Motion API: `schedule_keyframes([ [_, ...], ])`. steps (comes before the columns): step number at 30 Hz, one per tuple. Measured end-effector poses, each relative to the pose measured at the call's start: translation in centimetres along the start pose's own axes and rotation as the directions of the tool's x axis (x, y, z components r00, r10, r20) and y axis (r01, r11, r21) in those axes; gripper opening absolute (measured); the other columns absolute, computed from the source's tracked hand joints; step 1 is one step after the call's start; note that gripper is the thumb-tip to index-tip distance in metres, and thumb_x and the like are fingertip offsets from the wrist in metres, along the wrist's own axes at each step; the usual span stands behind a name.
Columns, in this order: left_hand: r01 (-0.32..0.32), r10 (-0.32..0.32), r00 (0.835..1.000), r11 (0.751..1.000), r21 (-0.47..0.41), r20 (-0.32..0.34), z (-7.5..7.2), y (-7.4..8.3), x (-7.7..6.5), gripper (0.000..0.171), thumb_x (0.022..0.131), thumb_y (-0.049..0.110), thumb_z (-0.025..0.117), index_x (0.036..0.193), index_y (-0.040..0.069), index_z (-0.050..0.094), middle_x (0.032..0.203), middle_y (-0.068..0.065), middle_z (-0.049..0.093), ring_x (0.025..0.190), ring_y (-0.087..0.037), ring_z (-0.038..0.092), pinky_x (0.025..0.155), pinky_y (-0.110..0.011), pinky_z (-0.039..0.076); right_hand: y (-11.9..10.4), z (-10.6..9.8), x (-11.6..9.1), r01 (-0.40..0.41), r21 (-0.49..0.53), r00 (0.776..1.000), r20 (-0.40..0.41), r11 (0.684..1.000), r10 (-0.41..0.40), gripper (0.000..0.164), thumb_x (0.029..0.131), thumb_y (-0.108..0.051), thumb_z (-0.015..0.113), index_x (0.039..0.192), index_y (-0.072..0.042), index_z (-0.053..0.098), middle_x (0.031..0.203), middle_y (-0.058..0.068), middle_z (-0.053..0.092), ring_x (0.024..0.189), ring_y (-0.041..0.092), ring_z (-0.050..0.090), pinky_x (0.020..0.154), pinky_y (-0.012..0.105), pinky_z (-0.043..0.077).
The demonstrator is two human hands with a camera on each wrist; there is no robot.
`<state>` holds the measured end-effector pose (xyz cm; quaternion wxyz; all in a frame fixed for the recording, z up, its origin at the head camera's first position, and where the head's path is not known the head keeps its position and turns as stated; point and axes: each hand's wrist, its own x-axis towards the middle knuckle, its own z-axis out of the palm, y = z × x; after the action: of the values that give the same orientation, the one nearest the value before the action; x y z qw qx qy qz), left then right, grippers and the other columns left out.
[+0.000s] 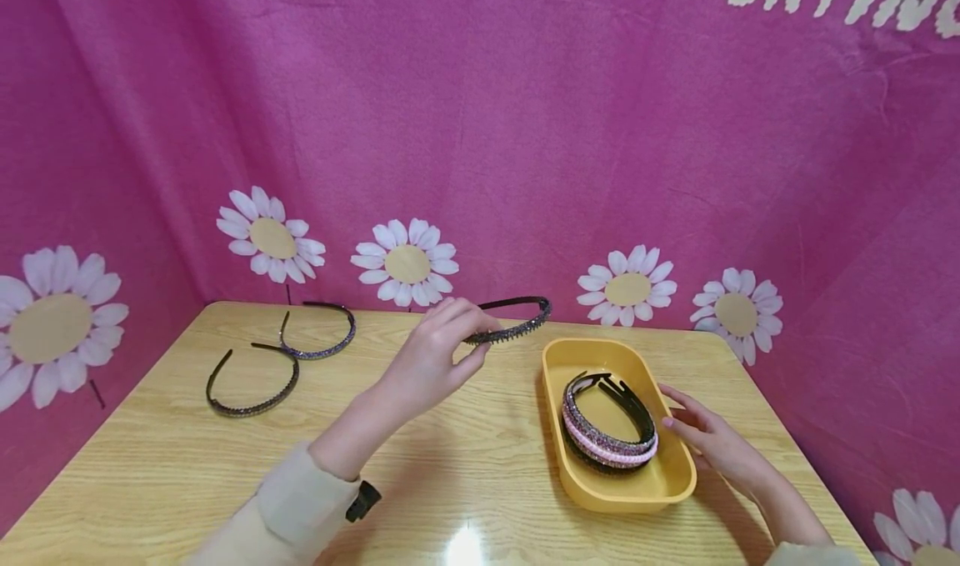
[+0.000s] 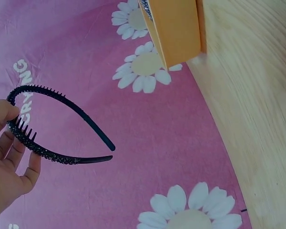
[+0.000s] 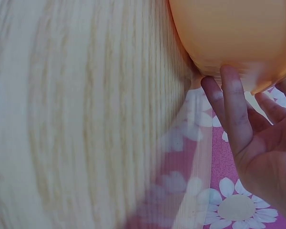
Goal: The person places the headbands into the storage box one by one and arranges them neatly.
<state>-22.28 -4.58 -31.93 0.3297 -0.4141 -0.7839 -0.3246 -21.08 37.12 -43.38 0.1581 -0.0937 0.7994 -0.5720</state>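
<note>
My left hand (image 1: 431, 358) pinches a dark, glittery headband (image 1: 525, 328) between thumb and fingers, raised above the table left of a yellow plastic tray (image 1: 618, 502). In the left wrist view this headband (image 2: 57, 156) shows small comb teeth on its inner side, and its two ends point away from the hand. Several headbands lie stacked in the tray, among them a pink one (image 1: 600, 451) and a sparkly multicoloured one (image 1: 596, 434). With fairly straight fingers, my right hand (image 1: 712, 445) touches the tray's right side; the right wrist view shows fingertips (image 3: 231, 78) against its outer wall.
Two more headbands lie on the wooden table (image 1: 480, 466) at the left: a dark one (image 1: 255, 409) nearer and a purplish glittery one (image 1: 322, 353) behind it. A pink curtain (image 1: 480, 132) with white daisies surrounds the table's back and sides.
</note>
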Motion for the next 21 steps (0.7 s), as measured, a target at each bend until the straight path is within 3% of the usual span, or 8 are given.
schedule_keyframes([
  [9,-0.035,0.035,0.999,0.999,-0.028,-0.013,1.0,0.7,0.4,0.022,0.080,0.000,0.069,0.100,0.007,0.067,0.097,-0.001,0.063,0.092,-0.013,0.055,0.086,-0.027,0.046,0.0,0.0,0.0,0.013,-0.026,1.000,-0.014,1.000,-0.014,0.063,0.100,-0.020,0.046,0.150,-0.005,0.011,0.133,0.029,0.039,0.101,0.005,0.059,0.081,0.035,0.054],
  [16,-0.074,0.072,0.997,0.996,-0.044,-0.033,2.3,1.0,0.2,0.019,0.080,0.001,0.069,0.098,0.007,0.067,0.095,-0.001,0.063,0.087,-0.012,0.054,0.082,-0.027,0.045,0.0,-0.1,0.0,0.016,0.014,1.000,0.020,1.000,-0.016,0.063,0.100,-0.020,0.044,0.150,-0.007,0.009,0.127,0.013,0.045,0.101,0.008,0.060,0.081,0.041,0.055],
  [21,-0.116,0.114,0.993,0.992,-0.053,-0.042,3.4,1.2,0.2,0.020,0.080,0.001,0.070,0.098,0.009,0.067,0.095,0.000,0.063,0.087,-0.012,0.054,0.080,-0.026,0.044,0.0,-0.1,0.0,0.006,0.030,1.000,0.026,1.000,-0.006,0.063,0.100,-0.020,0.044,0.151,-0.008,0.008,0.129,0.017,0.044,0.101,0.010,0.061,0.080,0.044,0.055],
])
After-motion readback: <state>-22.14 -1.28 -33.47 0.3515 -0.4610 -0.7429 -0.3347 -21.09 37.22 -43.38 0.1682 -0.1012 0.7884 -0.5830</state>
